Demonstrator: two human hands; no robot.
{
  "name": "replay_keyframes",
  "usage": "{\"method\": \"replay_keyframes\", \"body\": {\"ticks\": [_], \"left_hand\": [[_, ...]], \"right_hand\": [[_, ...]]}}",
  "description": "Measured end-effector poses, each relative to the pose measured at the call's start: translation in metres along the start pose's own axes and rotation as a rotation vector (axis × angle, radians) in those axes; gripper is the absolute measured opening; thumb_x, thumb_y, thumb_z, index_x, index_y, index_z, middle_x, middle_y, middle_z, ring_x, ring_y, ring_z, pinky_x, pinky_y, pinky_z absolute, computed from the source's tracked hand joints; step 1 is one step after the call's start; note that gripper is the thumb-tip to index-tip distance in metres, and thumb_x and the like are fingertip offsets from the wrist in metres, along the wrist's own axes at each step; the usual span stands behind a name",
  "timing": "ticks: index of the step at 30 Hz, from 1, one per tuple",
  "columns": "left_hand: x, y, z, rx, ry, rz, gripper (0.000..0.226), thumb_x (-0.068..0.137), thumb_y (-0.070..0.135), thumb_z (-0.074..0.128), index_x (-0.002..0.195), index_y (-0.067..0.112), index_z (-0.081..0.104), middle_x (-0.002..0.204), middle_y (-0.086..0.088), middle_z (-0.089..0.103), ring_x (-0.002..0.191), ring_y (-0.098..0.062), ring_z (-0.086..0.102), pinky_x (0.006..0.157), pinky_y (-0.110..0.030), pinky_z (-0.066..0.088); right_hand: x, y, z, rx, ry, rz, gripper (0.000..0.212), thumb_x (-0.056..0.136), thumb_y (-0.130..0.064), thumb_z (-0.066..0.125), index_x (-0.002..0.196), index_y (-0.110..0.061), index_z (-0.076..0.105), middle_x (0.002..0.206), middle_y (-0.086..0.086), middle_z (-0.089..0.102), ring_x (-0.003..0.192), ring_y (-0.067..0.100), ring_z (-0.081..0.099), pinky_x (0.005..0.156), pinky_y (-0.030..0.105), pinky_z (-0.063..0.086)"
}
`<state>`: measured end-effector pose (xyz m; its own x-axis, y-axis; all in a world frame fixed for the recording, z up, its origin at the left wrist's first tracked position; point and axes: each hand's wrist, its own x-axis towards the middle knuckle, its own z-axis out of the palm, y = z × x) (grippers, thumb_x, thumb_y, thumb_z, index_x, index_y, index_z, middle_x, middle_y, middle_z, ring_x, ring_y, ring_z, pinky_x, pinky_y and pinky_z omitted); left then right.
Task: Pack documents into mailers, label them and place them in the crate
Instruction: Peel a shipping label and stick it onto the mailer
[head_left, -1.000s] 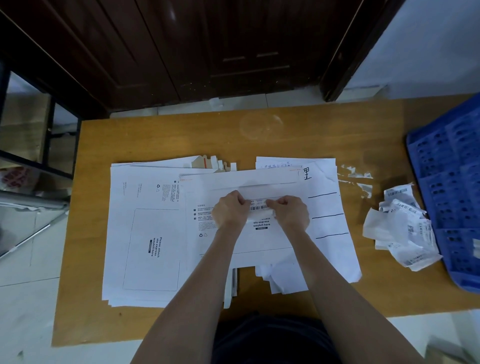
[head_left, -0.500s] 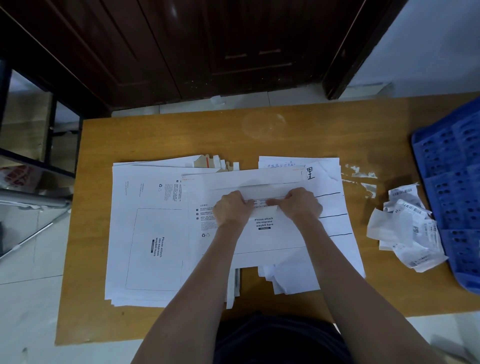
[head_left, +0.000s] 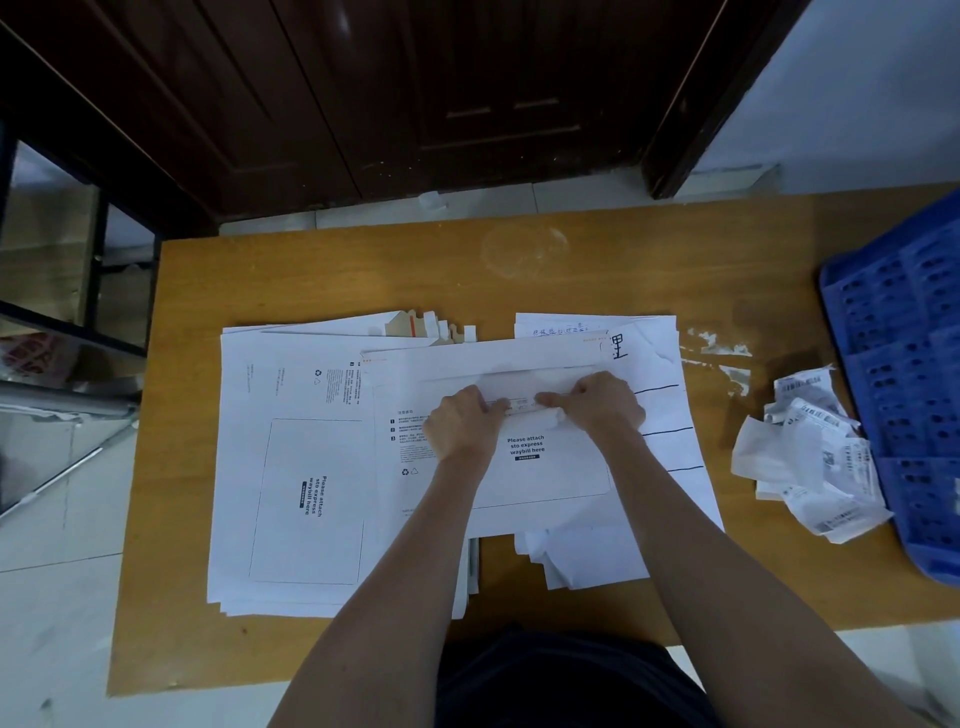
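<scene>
Left grip (head_left: 462, 423) and right grip (head_left: 597, 408) pinching what looks like a label strip (head_left: 519, 404) between them, atop white mailer (head_left: 519, 467)

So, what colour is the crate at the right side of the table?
Blue, with a perforated wall: the crate, seen in the head view.

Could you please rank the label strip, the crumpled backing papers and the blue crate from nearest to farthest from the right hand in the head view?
From the right hand:
1. Label strip: pinched in its fingers, over the mailer.
2. Crumpled backing papers: to its right on the table.
3. Blue crate: farther right, at the table's edge.
</scene>
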<state>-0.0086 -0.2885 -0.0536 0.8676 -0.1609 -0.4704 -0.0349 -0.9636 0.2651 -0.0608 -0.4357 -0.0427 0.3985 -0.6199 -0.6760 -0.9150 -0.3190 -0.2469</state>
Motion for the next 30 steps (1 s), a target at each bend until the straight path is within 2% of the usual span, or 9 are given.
{"method": "replay_keyframes", "body": {"ticks": [5, 10, 14, 17, 21, 23, 25, 28, 30], "left_hand": [[0.002, -0.003, 0.002, -0.07, -0.009, -0.026, 0.027, 0.092, 0.045, 0.052, 0.084, 0.021, 0.063, 0.086, -0.003, 0.071, 0.082, -0.024, 0.065, 0.062, -0.025, 0.041], [0.012, -0.017, -0.002, -0.229, -0.157, 0.036, 0.025, 0.086, 0.042, 0.061, 0.073, 0.022, 0.053, 0.069, 0.002, 0.072, 0.075, -0.015, 0.067, 0.067, -0.026, 0.05], [0.012, -0.028, -0.006, -0.364, -0.278, 0.127, 0.032, 0.073, 0.041, 0.078, 0.08, 0.018, 0.057, 0.069, 0.004, 0.069, 0.072, -0.015, 0.067, 0.067, -0.031, 0.052], [0.008, -0.031, -0.008, -0.42, -0.366, 0.184, 0.042, 0.065, 0.033, 0.086, 0.085, 0.017, 0.053, 0.071, 0.005, 0.059, 0.071, -0.017, 0.059, 0.064, -0.033, 0.046], [0.0, -0.033, -0.003, -0.442, -0.416, 0.24, 0.052, 0.062, 0.033, 0.088, 0.09, 0.017, 0.047, 0.073, 0.005, 0.049, 0.068, -0.015, 0.048, 0.062, -0.03, 0.037], [-0.006, -0.029, -0.003, -0.436, -0.409, 0.222, 0.051, 0.066, 0.05, 0.081, 0.087, 0.019, 0.047, 0.072, 0.008, 0.046, 0.069, -0.013, 0.045, 0.061, -0.028, 0.034], [-0.012, -0.022, -0.008, -0.41, -0.376, 0.189, 0.048, 0.075, 0.064, 0.065, 0.079, 0.02, 0.046, 0.07, 0.007, 0.047, 0.07, -0.015, 0.048, 0.062, -0.029, 0.034], [-0.019, -0.015, -0.014, -0.111, -0.224, 0.163, 0.048, 0.094, 0.058, 0.039, 0.085, 0.014, 0.057, 0.083, -0.002, 0.062, 0.081, -0.023, 0.059, 0.066, -0.031, 0.04], [-0.022, -0.015, -0.016, 0.047, -0.187, 0.111, 0.049, 0.095, 0.052, 0.039, 0.092, 0.01, 0.065, 0.089, -0.004, 0.069, 0.082, -0.022, 0.065, 0.068, -0.028, 0.046]], "right_hand": [[0.001, 0.007, 0.0, 0.125, -0.007, 0.003, 0.037, 0.074, -0.053, 0.071, 0.064, -0.019, 0.06, 0.061, -0.006, 0.061, 0.065, 0.014, 0.056, 0.055, 0.021, 0.034], [0.0, 0.012, 0.001, 0.202, -0.045, -0.022, 0.03, 0.072, -0.046, 0.071, 0.065, -0.02, 0.059, 0.059, -0.008, 0.065, 0.061, 0.007, 0.056, 0.057, 0.023, 0.039], [-0.002, 0.011, 0.0, 0.187, -0.118, -0.085, 0.037, 0.064, -0.047, 0.08, 0.066, -0.018, 0.056, 0.068, -0.004, 0.068, 0.069, 0.014, 0.058, 0.067, 0.027, 0.045], [-0.006, 0.013, -0.004, 0.215, -0.184, -0.136, 0.042, 0.059, -0.038, 0.087, 0.072, -0.016, 0.054, 0.078, 0.0, 0.066, 0.077, 0.017, 0.057, 0.073, 0.029, 0.043], [-0.012, 0.019, 0.003, 0.183, -0.163, -0.177, 0.048, 0.056, -0.027, 0.089, 0.082, -0.018, 0.05, 0.079, -0.003, 0.058, 0.08, 0.019, 0.055, 0.069, 0.03, 0.042], [-0.015, 0.023, 0.011, 0.144, -0.125, -0.209, 0.05, 0.056, -0.025, 0.087, 0.087, -0.019, 0.048, 0.076, -0.007, 0.053, 0.08, 0.018, 0.052, 0.071, 0.031, 0.042], [-0.02, 0.026, 0.018, 0.11, -0.083, -0.244, 0.05, 0.056, -0.025, 0.085, 0.091, -0.02, 0.049, 0.08, -0.008, 0.054, 0.083, 0.018, 0.054, 0.082, 0.034, 0.043], [-0.03, 0.03, 0.026, 0.12, -0.003, -0.305, 0.052, 0.056, -0.027, 0.087, 0.094, -0.02, 0.052, 0.095, -0.004, 0.057, 0.087, 0.016, 0.057, 0.087, 0.035, 0.046], [-0.036, 0.033, 0.031, 0.173, 0.047, -0.347, 0.054, 0.057, -0.029, 0.089, 0.095, -0.019, 0.052, 0.098, -0.003, 0.056, 0.088, 0.015, 0.056, 0.084, 0.035, 0.048]]}}
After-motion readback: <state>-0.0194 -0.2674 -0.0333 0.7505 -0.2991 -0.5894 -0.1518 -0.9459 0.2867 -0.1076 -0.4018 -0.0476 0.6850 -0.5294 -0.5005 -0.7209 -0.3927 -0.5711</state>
